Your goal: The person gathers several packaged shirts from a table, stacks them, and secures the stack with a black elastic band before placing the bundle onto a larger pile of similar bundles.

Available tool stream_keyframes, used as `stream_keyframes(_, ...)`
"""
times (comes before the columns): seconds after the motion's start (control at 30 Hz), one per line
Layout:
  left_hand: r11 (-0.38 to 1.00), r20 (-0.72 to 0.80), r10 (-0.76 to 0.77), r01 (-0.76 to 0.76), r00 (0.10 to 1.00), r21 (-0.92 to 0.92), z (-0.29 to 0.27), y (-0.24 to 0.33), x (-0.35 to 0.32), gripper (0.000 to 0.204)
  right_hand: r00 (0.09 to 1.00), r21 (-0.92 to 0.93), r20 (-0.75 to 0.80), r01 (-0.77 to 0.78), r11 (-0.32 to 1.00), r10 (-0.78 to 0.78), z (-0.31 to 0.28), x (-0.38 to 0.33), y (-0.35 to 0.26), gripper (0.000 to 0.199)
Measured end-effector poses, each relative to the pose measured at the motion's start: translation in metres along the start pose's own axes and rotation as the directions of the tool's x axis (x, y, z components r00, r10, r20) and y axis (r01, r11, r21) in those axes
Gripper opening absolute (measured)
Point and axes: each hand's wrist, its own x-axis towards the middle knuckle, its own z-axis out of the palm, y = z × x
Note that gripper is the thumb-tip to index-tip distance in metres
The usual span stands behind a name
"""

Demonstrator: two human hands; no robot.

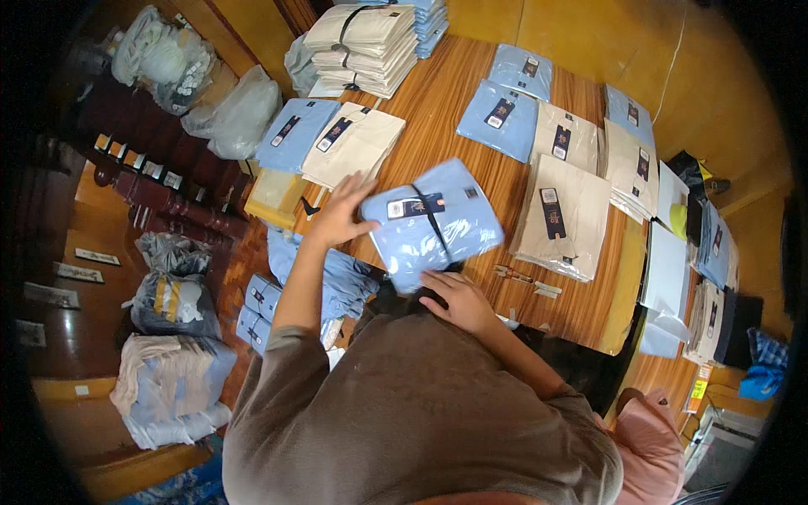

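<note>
Both hands' grip flat, open: left hand, right hand steady strapped blue shirt bundle.

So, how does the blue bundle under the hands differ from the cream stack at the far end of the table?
The blue strapped bundle is light blue; the cream strapped stack is cream. The blue strapped bundle is thin, while the cream strapped stack is much taller. The left hand and right hand touch the blue strapped bundle; nothing touches the cream strapped stack. Both are bagged folded garments bound by a black strap on the wooden table.
</note>
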Motion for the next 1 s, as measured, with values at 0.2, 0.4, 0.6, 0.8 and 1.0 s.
stream_keyframes(0.2,0.404,-0.012,-0.668,0.349,0.744,-0.846,0.086,-0.005,-0.067,0.065,0.887,-0.139,-0.453,-0.169,0.976,0.089,-0.03,0.027,0.033,0.055)
stream_keyframes(0.4,0.437,0.439,-0.453,0.623,0.776,-0.649,0.058,-0.01,-0.041,0.071,0.854,0.118,-0.466,-0.202,0.972,0.234,-0.022,0.039,0.072,0.065)
stream_keyframes(0.6,0.598,0.466,-0.402,0.612,0.788,-0.518,0.004,0.023,0.001,0.082,0.736,0.36,-0.296,-0.505,0.785,0.609,-0.04,0.025,0.064,0.066)
stream_keyframes(0.8,0.42,0.512,-0.41,0.654,0.755,-0.629,0.054,-0.005,0.041,0.09,0.594,0.577,0.12,-0.694,0.431,0.796,-0.018,0.032,0.072,0.051)
stream_keyframes(1.0,0.59,0.477,-0.258,0.528,0.84,-0.61,0.032,-0.032,0.064,0.077,0.479,0.816,0.113,-0.544,0.193,0.87,0.005,0.038,0.063,0.048)
